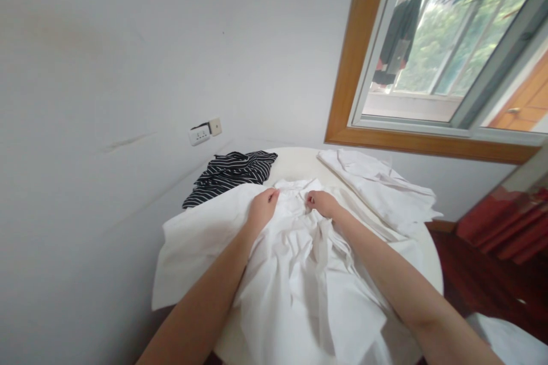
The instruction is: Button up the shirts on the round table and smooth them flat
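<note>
A white garment that looks like a shirt (282,285) lies spread and creased over the round table (295,164). One sleeve-like part hangs past the table's left edge, and the lower part reaches toward me. My left hand (264,205) is closed on the cloth at the left of its far end, near what seems to be the collar. On the other side of that end, my right hand (322,203) pinches the cloth too. Between the hands the fabric is gathered in small folds.
Black-and-white striped cloth (233,174) lies folded at the table's back left. Folded white cloth (381,185) is at the back right. A wall with a socket (199,136) borders the table; a wood-framed window (342,136) is above right. White cloth (509,339) shows at lower right.
</note>
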`<state>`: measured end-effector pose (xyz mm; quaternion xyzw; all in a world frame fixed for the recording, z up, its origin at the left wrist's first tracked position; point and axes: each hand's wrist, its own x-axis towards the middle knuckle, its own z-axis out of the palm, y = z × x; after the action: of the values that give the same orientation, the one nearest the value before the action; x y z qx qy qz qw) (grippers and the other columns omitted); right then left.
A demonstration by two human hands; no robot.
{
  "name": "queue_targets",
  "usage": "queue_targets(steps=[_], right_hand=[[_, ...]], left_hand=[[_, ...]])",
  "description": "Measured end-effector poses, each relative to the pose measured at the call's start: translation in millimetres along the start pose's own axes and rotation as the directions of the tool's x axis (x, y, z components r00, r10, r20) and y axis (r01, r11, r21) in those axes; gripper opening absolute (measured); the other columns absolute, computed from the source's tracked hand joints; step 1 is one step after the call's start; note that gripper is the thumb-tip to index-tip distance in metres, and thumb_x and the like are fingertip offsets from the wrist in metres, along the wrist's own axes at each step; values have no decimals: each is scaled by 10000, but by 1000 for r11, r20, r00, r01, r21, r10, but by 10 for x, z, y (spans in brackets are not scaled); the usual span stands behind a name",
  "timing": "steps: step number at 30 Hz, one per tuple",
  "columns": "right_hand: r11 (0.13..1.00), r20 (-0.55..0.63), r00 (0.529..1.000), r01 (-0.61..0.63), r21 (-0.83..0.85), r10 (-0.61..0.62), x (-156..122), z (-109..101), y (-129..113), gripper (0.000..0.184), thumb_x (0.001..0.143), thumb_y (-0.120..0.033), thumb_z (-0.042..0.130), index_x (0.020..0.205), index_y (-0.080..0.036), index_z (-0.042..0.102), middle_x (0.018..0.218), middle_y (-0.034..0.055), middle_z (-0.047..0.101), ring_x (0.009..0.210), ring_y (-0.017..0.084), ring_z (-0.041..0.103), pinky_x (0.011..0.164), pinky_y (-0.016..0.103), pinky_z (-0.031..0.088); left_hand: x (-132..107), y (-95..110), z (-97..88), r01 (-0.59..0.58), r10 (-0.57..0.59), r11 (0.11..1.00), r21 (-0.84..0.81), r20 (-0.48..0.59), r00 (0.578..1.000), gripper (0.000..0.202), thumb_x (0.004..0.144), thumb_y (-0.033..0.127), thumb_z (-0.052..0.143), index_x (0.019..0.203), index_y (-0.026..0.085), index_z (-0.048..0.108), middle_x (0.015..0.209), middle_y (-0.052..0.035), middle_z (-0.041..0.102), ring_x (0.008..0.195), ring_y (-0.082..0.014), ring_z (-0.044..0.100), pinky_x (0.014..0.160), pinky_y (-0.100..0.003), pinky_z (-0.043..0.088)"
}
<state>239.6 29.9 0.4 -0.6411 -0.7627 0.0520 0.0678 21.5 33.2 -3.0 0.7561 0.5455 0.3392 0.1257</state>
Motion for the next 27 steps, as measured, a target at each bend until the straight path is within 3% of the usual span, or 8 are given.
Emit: queue_targets(steps=[3, 5, 8, 11, 15, 20, 24, 27], right_hand=[[999, -77, 997, 25, 46, -22, -65, 14, -42, 170, 864, -271, 509, 935, -200, 646, 898, 44, 673, 844, 164, 605, 720, 251, 417], [989, -242, 970, 66, 132, -32, -102, 24, -66, 166, 857, -276, 512, 900, -194, 650, 926, 57, 647, 907, 182, 577, 792, 288, 419], [921, -528, 849, 222, 320, -21, -140, 47, -133, 162, 858, -293, 517, 862, -188, 640, 1015, 80, 604, 1007, 199, 528, 909, 344, 394], [772, -664, 747, 412, 483, 16, -178, 66, -261, 154, 874, -283, 479, 897, -199, 606, 1040, 83, 589, 1040, 188, 514, 954, 357, 387], [639, -647, 762, 483, 598, 28, -256, 67, -451, 194, 879, -266, 429, 998, -209, 571, 1128, 80, 561, 1082, 180, 504, 960, 350, 397], [538, -577, 813, 455, 710, 74, -302, 57, -563, 244, 898, -342, 397, 1044, -188, 518, 1066, 72, 571, 1012, 169, 529, 911, 325, 429], [539, -589, 782, 413, 734, 203, -295, 75, -596, 284, 791, -326, 540, 1030, -187, 477, 1071, 77, 557, 1020, 182, 519, 879, 314, 449], [555, -601, 754, 391, 734, 264, -325, 56, -605, 283, 719, -182, 487, 1001, -200, 489, 1093, 76, 554, 1046, 189, 516, 847, 311, 463]], left_hand=[[2, 12, 44, -29, 29, 998, -54, -14, 999, 376, 931, 387, 324, 743, 192, 586, 717, -16, 620, 679, -139, 545, 674, -243, 414], [4, 41, 61, -86, 81, 995, -59, -76, 994, 365, 927, 379, 335, 741, 191, 586, 765, -37, 620, 755, -155, 560, 744, -264, 436], [-9, 127, 61, -164, 135, 980, -111, -228, 964, 291, 916, 353, 365, 868, 190, 602, 990, -81, 625, 997, -188, 548, 920, -313, 411], [-61, 257, 55, -155, 75, 939, -306, -258, 963, 285, 929, 353, 332, 970, 189, 562, 1042, -76, 614, 1023, -183, 541, 932, -315, 418], [-168, 412, 100, -91, 50, 870, -485, -97, 994, 302, 943, 396, 286, 941, 196, 512, 911, -38, 601, 879, -154, 555, 840, -276, 455], [-240, 439, 285, -119, 86, 811, -572, -85, 993, 232, 910, 299, 342, 1119, 207, 387, 1120, -64, 557, 1034, -142, 545, 912, -283, 441], [-263, 454, 396, -158, 140, 813, -561, -75, 987, 505, 800, 120, 394, 1286, 208, 286, 1292, -98, 491, 1186, -160, 490, 990, -331, 410], [-270, 504, 254, -224, 233, 886, -405, -27, 972, 524, 778, 112, 419, 1293, 195, 378, 1282, -99, 528, 1202, -199, 488, 1008, -360, 405]])
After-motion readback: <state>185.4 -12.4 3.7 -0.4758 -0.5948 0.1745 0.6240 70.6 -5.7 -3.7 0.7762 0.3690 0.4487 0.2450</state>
